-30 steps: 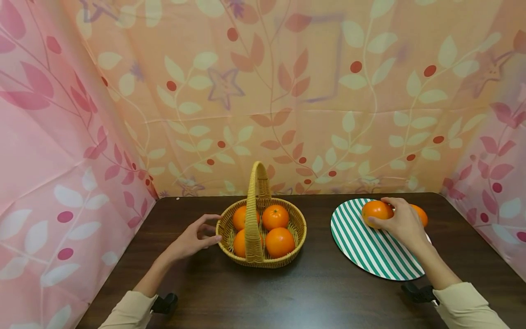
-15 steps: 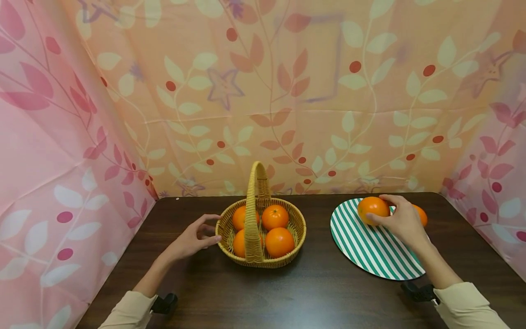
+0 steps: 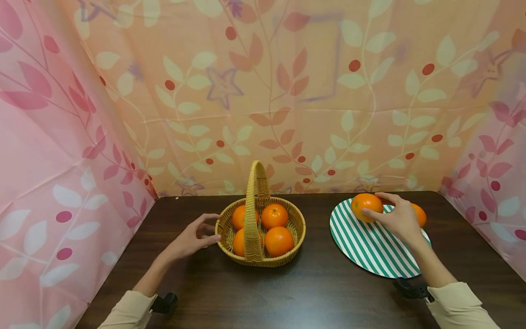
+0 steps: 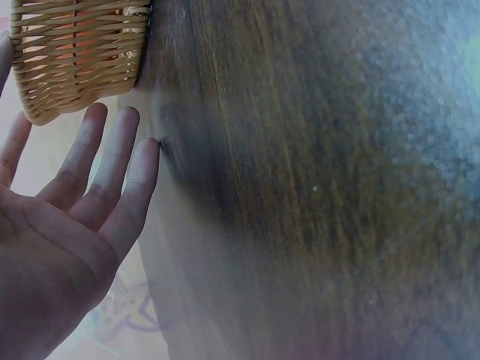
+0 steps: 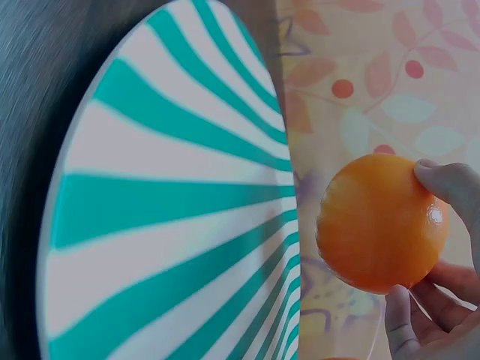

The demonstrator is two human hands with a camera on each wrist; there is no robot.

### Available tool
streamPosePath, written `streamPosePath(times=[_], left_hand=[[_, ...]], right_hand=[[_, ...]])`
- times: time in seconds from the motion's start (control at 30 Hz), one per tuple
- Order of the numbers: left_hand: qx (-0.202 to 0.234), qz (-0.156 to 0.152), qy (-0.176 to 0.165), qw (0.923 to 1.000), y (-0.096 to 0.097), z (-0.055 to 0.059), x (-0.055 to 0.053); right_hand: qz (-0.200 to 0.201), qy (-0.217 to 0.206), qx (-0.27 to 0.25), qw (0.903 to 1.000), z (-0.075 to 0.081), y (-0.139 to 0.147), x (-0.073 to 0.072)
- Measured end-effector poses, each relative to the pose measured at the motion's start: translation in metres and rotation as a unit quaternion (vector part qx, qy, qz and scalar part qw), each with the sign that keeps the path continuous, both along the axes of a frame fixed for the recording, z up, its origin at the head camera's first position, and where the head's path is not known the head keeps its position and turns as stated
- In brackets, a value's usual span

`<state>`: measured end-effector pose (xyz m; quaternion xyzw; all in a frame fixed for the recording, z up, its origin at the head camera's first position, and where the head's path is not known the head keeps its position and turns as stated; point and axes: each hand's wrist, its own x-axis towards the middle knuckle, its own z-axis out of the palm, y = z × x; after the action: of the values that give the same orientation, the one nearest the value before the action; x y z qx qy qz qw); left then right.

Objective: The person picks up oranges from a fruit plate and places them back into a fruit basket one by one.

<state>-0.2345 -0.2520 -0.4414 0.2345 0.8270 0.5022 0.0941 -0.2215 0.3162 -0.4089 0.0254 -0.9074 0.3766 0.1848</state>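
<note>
Lower edge of head view: beige sleeves (image 3: 128, 310) and dark tabletop (image 3: 304, 292). Left of centre, left hand (image 3: 191, 238) at the basket (image 3: 269, 262), fingers spread and relaxed; thumb and a fingertip meet the rim, though firm contact cannot be confirmed. Basket, near centre, holds four oranges (image 3: 279, 241). Judgement: light, fairly stiff wicker, liable to slide if pushed; its arched handle (image 3: 250, 214) looks the best hold.

Right of centre, striped round mat (image 3: 361, 246). Above its upper part, right hand (image 3: 402, 221) pinches an orange (image 3: 362, 203) between thumb and fingers; right wrist view shows the fruit clear of the mat. Judgement: moderate weight, firm, glossy skin perhaps slippery; grip best across its widest part, without squeezing. Another orange (image 3: 420, 214) sits behind that hand.

Farthest: leaf-patterned curtain (image 3: 267, 98), across the upper frame.
</note>
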Motion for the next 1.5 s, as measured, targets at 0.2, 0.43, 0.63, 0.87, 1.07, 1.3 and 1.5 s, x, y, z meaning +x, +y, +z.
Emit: streamPosePath(times=[0.2,0.43,0.63,0.87,1.07,1.3,1.5], left_hand=[[0.004,0.003,-0.002,1.0000,-0.001,0.000,-0.001],[0.008,-0.002,-0.003,1.0000,-0.001,-0.002,-0.003],[0.007,-0.001,0.001,1.0000,0.000,-0.002,-0.002],[0.011,0.003,-0.004,0.9999,0.001,-0.002,-0.001],[0.011,0.003,-0.004,0.9999,0.001,-0.002,-0.001],[0.004,0.004,-0.005,1.0000,0.002,-0.001,0.000],[0.000,0.008,-0.003,1.0000,0.001,-0.001,0.001]], right_hand=[[0.013,-0.016,-0.032,0.9993,0.005,-0.010,-0.001],[0.039,-0.011,-0.071,0.9967,0.012,-0.028,-0.003],[0.053,-0.012,-0.100,0.9935,0.016,-0.047,-0.008],[0.079,-0.006,-0.126,0.9888,0.017,-0.066,-0.015],[0.102,0.000,-0.138,0.9852,0.018,-0.078,-0.019],[0.145,-0.016,-0.161,0.9761,0.020,-0.090,-0.024],[0.187,-0.038,-0.187,0.9636,0.023,-0.103,-0.026]])
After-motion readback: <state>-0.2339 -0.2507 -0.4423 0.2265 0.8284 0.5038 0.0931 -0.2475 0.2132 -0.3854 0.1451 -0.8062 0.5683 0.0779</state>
